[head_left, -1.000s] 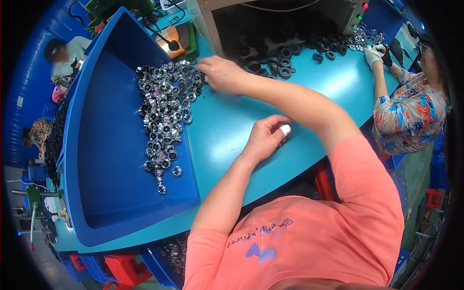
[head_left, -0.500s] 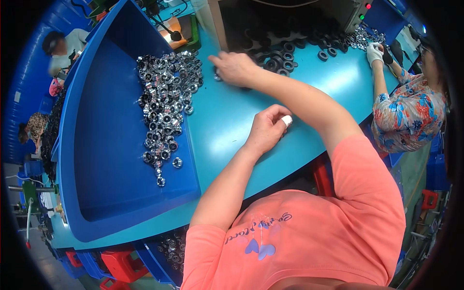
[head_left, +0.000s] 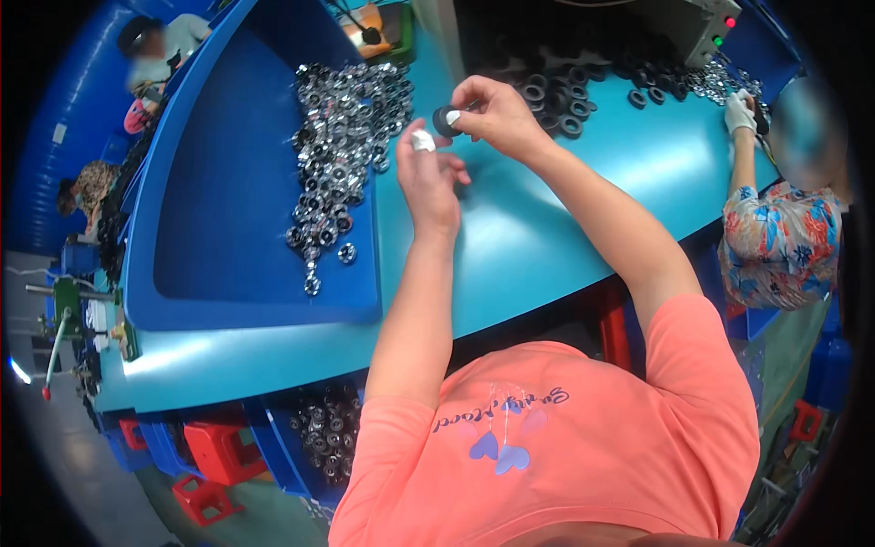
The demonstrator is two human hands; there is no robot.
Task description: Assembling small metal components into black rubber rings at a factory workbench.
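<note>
My right hand pinches a black rubber ring between thumb and fingers, above the far part of the table. Just left of it and slightly lower is my left hand, its fingers apart and nothing visible in them. White tape wraps a digit on each hand. Beside my left hand, many shiny metal wheel-like parts with dark centres lie heaped along the right side of a large blue tray. More black rubber rings are piled beyond and right of my right hand.
A teal table runs under everything. Behind the rings stands a grey machine housing with red and green lights. At the right a co-worker's gloved hand is by small metal parts. Red stools stand below.
My left hand has moved up and left from mid-table, and its fingers have opened. My right hand now holds a black rubber ring near it. The whole view has shifted.
</note>
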